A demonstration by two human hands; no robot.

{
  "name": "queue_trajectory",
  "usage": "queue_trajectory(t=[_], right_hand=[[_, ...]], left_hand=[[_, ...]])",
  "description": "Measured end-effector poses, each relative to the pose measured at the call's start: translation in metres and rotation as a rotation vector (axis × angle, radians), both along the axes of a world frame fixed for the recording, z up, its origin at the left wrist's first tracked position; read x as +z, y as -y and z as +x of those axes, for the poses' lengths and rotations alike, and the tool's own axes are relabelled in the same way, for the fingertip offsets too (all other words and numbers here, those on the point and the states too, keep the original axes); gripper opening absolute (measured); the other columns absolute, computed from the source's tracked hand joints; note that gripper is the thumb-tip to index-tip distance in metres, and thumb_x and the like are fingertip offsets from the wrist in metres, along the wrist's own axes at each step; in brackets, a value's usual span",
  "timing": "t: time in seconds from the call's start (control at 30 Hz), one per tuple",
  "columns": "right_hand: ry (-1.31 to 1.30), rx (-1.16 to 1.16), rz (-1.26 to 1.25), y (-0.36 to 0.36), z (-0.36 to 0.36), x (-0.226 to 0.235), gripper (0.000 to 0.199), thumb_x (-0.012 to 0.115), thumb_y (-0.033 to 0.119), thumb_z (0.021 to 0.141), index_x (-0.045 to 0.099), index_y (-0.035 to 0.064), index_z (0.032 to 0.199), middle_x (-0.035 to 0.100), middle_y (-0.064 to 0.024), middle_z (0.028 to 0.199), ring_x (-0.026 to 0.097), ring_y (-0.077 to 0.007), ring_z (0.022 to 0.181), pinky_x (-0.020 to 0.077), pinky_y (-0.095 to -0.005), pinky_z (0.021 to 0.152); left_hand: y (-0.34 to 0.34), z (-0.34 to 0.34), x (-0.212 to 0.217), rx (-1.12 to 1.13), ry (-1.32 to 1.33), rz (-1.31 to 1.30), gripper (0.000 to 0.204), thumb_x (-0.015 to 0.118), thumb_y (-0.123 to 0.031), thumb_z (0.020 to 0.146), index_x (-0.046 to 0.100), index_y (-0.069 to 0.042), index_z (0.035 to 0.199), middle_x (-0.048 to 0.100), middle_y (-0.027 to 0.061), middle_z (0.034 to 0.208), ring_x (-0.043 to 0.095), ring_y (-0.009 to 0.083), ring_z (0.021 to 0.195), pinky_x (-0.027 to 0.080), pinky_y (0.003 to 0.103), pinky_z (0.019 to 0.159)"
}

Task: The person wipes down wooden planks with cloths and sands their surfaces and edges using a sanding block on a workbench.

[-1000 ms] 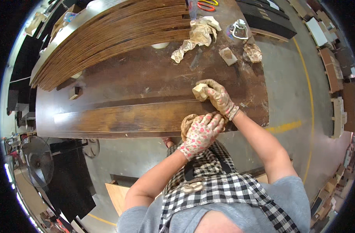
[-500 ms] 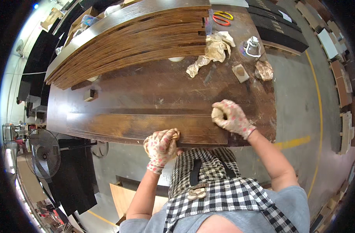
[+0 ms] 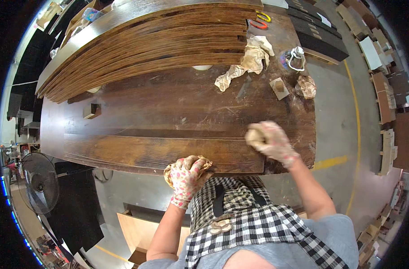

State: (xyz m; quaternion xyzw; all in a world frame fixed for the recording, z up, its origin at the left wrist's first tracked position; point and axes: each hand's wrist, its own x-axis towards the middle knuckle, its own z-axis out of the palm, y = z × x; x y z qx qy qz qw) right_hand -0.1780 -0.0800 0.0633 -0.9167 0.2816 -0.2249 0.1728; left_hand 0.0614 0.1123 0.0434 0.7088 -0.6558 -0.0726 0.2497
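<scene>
A long brown wood-grain board (image 3: 137,150) lies along the near side of the worktable (image 3: 137,116). My left hand (image 3: 186,179), in a white glove with pink dots, is closed on a crumpled tan cloth (image 3: 168,175) at the board's near edge. Above the board's right end is my right hand (image 3: 271,142), in a matching glove with brown-stained fingers. Motion blurs it; its fingers are curled inward, and whatever they may hold is hidden.
Stacked brown boards (image 3: 159,45) fill the table's far side. At the far right are crumpled paper (image 3: 256,56), scissors (image 3: 259,23), a clear jar (image 3: 294,58), a small block (image 3: 279,88) and a wad (image 3: 306,86). Another block (image 3: 91,110) sits left; a fan (image 3: 38,183) stands beyond.
My right hand has shifted slightly nearer and to the right, still curled. My left hand keeps the cloth at the board's near edge. The whole view has shifted a little.
</scene>
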Motion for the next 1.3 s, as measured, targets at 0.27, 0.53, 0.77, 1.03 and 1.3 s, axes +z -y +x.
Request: queue_trajectory(t=[0.27, 0.53, 0.77, 1.03, 1.3], right_hand=[[0.061, -0.080, -0.046, -0.020, 0.026, 0.008, 0.044, 0.073, 0.023, 0.078, 0.059, 0.0072, 0.116, 0.062, -0.0087, 0.098, 0.060, -0.0252, 0.094, 0.0516, -0.0374, 0.082], [-0.139, -0.436, -0.135, -0.004, -0.071, 0.029, 0.025, 0.069, 0.017, 0.076, 0.065, 0.0055, 0.098, 0.064, -0.0126, 0.093, 0.063, -0.0272, 0.087, 0.0525, -0.0374, 0.078], [0.175, -0.279, 0.419, -0.031, -0.029, 0.054, 0.042, 0.070, 0.012, 0.076, 0.062, 0.0002, 0.116, 0.064, -0.0136, 0.103, 0.063, -0.0265, 0.096, 0.0490, -0.0346, 0.086], [0.407, -0.247, 0.604, -0.022, -0.022, 0.072, 0.042, 0.068, 0.008, 0.081, 0.058, -0.0019, 0.120, 0.063, -0.0101, 0.111, 0.060, -0.0199, 0.105, 0.0467, -0.0321, 0.093], [0.334, -0.160, 0.468, -0.051, -0.010, 0.075, 0.043, 0.067, 0.007, 0.074, 0.060, 0.0011, 0.116, 0.062, -0.0116, 0.104, 0.061, -0.0219, 0.095, 0.0491, -0.0316, 0.085]], left_hand=[[0.012, -0.007, -0.009, -0.037, 0.019, -0.059, 0.045, 0.082, -0.031, 0.059, 0.066, -0.018, 0.098, 0.061, 0.0016, 0.103, 0.055, 0.0282, 0.091, 0.043, 0.043, 0.076], [0.003, 0.007, 0.007, -0.023, -0.255, -0.036, 0.033, 0.079, -0.023, 0.063, 0.068, -0.011, 0.092, 0.062, 0.0059, 0.096, 0.058, 0.0287, 0.093, 0.047, 0.043, 0.079], [0.036, 0.025, 0.175, -0.513, -0.689, -0.386, 0.023, 0.066, -0.023, 0.083, 0.061, -0.012, 0.103, 0.064, 0.0092, 0.109, 0.059, 0.0217, 0.093, 0.052, 0.035, 0.082], [0.024, 0.037, 0.226, -0.368, -0.749, -0.302, 0.026, 0.064, -0.022, 0.084, 0.059, -0.010, 0.106, 0.062, 0.0107, 0.112, 0.058, 0.0222, 0.098, 0.050, 0.035, 0.085], [0.015, 0.077, 0.315, -0.325, -0.650, -0.185, 0.029, 0.062, -0.021, 0.086, 0.056, -0.007, 0.111, 0.059, 0.0124, 0.116, 0.056, 0.0228, 0.103, 0.047, 0.035, 0.090]])
